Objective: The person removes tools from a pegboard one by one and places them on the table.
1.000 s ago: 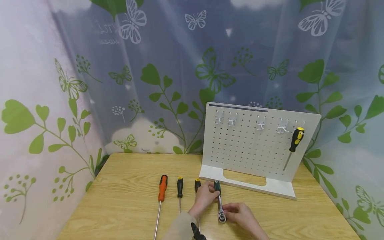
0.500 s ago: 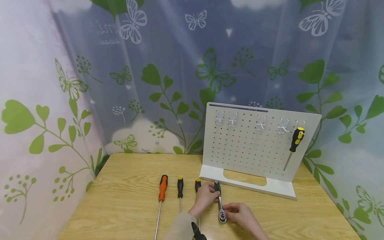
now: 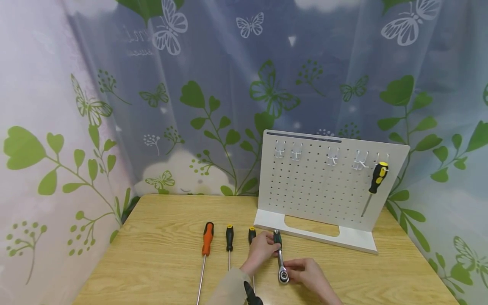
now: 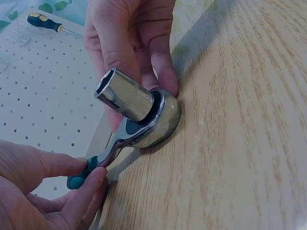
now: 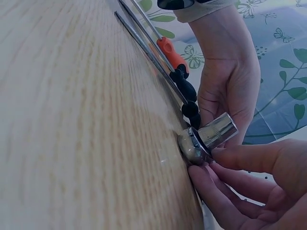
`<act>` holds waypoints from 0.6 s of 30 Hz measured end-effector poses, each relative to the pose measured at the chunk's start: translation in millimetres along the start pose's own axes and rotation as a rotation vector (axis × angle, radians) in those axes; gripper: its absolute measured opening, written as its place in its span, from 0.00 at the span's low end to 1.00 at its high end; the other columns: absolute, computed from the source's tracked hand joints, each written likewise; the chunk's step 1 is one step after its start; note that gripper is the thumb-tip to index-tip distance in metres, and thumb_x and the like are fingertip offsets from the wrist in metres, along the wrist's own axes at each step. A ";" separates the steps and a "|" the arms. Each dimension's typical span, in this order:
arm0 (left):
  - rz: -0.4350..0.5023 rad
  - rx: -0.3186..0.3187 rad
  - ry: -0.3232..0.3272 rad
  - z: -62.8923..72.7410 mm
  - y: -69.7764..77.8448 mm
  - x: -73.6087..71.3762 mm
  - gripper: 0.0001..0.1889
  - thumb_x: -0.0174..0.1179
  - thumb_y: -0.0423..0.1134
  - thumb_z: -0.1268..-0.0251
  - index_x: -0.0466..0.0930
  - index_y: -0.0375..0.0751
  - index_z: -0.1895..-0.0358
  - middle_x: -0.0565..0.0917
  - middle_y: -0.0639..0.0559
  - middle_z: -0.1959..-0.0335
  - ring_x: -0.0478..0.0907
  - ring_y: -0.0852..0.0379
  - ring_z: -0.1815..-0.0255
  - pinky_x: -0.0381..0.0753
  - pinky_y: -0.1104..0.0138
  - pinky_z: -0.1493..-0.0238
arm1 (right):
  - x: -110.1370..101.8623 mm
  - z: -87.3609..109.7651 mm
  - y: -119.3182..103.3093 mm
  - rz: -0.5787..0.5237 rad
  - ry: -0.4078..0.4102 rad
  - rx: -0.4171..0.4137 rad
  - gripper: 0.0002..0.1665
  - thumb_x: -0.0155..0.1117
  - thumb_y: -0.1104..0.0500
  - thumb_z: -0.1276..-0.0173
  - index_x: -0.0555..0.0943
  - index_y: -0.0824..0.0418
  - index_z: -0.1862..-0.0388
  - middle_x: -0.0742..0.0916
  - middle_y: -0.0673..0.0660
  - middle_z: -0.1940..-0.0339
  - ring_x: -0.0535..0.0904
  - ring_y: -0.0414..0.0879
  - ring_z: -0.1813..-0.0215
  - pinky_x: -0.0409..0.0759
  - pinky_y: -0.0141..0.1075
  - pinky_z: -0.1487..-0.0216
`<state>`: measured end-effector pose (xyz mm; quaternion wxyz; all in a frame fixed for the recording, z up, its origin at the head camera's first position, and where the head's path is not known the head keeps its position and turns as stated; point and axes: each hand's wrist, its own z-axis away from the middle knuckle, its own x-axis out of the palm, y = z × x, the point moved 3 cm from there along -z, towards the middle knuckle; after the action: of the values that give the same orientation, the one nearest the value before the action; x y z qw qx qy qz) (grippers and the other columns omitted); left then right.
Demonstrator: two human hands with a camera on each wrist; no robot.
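A ratchet wrench (image 3: 282, 264) with a dark green handle and chrome head lies on the wooden table. A tall chrome socket (image 4: 127, 96) stands up from its head. My left hand (image 3: 262, 250) pinches the green handle between thumb and fingers, also seen in the left wrist view. At the other end, my right hand (image 3: 307, 274) holds the edge of the ratchet head, thumb beside the socket and fingers low by the tabletop, as the right wrist view shows. Left of the wrench, a screwdriver with a yellow-tipped handle (image 3: 252, 234) is partly hidden by my left hand.
An orange screwdriver (image 3: 207, 239) and a black one (image 3: 229, 238) lie further left on the table (image 3: 164, 245). Behind stands a white pegboard (image 3: 316, 186) with several clear hooks and a yellow-black screwdriver (image 3: 379, 177) hanging at its right. A patterned curtain (image 3: 213, 63) encloses the table.
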<state>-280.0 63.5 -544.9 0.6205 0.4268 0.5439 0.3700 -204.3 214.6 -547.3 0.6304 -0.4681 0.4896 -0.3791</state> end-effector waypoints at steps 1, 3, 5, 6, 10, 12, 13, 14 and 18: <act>-0.003 -0.003 -0.001 0.2 0.3 0.0 0.10 0.69 0.26 0.41 0.78 0.31 0.59 0.84 0.49 0.72 0.83 0.61 0.77 0.86 0.72 0.74 | -0.1 0.3 0.2 0.004 0.007 0.006 0.17 0.67 0.69 0.33 0.81 0.82 0.51 0.90 0.68 0.61 0.88 0.45 0.64 0.89 0.37 0.63; -0.013 -0.001 -0.002 0.9 0.9 -0.2 0.10 0.69 0.26 0.41 0.78 0.31 0.60 0.84 0.50 0.73 0.83 0.61 0.78 0.86 0.72 0.75 | -0.2 0.4 1.2 0.016 0.019 0.006 0.17 0.67 0.69 0.33 0.82 0.82 0.51 0.90 0.69 0.61 0.88 0.47 0.64 0.89 0.38 0.63; -0.029 0.002 -0.004 1.6 2.0 -0.7 0.10 0.69 0.26 0.40 0.78 0.30 0.60 0.84 0.50 0.73 0.84 0.60 0.78 0.85 0.72 0.75 | -1.0 0.4 2.0 0.034 0.033 0.005 0.16 0.69 0.69 0.34 0.83 0.81 0.52 0.90 0.69 0.59 0.88 0.47 0.63 0.89 0.38 0.63; -0.038 0.000 -0.006 2.1 2.7 -1.0 0.10 0.70 0.27 0.40 0.78 0.30 0.59 0.84 0.50 0.73 0.84 0.60 0.78 0.85 0.72 0.75 | -1.4 0.5 2.4 0.048 0.041 0.002 0.16 0.69 0.69 0.35 0.83 0.80 0.52 0.90 0.69 0.58 0.88 0.46 0.63 0.89 0.37 0.63; -0.087 -0.004 -0.015 3.0 6.5 -2.2 0.10 0.69 0.28 0.39 0.79 0.30 0.58 0.84 0.50 0.72 0.85 0.59 0.77 0.84 0.72 0.75 | -3.4 0.1 4.3 0.084 0.061 0.001 0.15 0.71 0.69 0.36 0.85 0.77 0.53 0.89 0.69 0.55 0.87 0.44 0.61 0.88 0.34 0.64; -0.116 -0.006 -0.013 3.9 9.4 -3.1 0.10 0.70 0.29 0.38 0.79 0.31 0.58 0.83 0.50 0.72 0.84 0.59 0.77 0.83 0.72 0.75 | -3.5 -0.2 5.1 0.093 0.062 0.004 0.14 0.72 0.69 0.36 0.85 0.76 0.53 0.89 0.69 0.56 0.87 0.43 0.61 0.88 0.33 0.64; -0.131 -0.008 -0.012 4.1 10.6 -3.3 0.10 0.70 0.29 0.38 0.79 0.32 0.59 0.83 0.51 0.72 0.84 0.59 0.78 0.82 0.73 0.75 | -3.4 -0.3 5.0 0.094 0.060 0.005 0.15 0.72 0.69 0.36 0.85 0.77 0.53 0.89 0.69 0.56 0.87 0.43 0.61 0.88 0.33 0.64; -0.145 -0.009 -0.010 4.5 11.7 -3.4 0.10 0.70 0.29 0.38 0.79 0.32 0.59 0.82 0.51 0.72 0.84 0.59 0.78 0.81 0.73 0.75 | -3.2 -0.5 4.8 0.093 0.059 0.005 0.14 0.72 0.69 0.36 0.85 0.77 0.53 0.90 0.68 0.57 0.87 0.43 0.61 0.88 0.33 0.64; -0.208 -0.002 0.006 6.5 14.5 -3.2 0.10 0.71 0.31 0.39 0.80 0.33 0.60 0.80 0.53 0.73 0.82 0.61 0.79 0.79 0.73 0.75 | -2.8 0.3 2.8 0.093 0.052 -0.008 0.14 0.71 0.69 0.36 0.85 0.77 0.54 0.90 0.69 0.58 0.88 0.44 0.61 0.88 0.34 0.64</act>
<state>-274.0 65.0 -530.0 0.6546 0.3662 0.5867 0.3052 -204.6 218.1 -549.2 0.6325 -0.4372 0.5287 -0.3596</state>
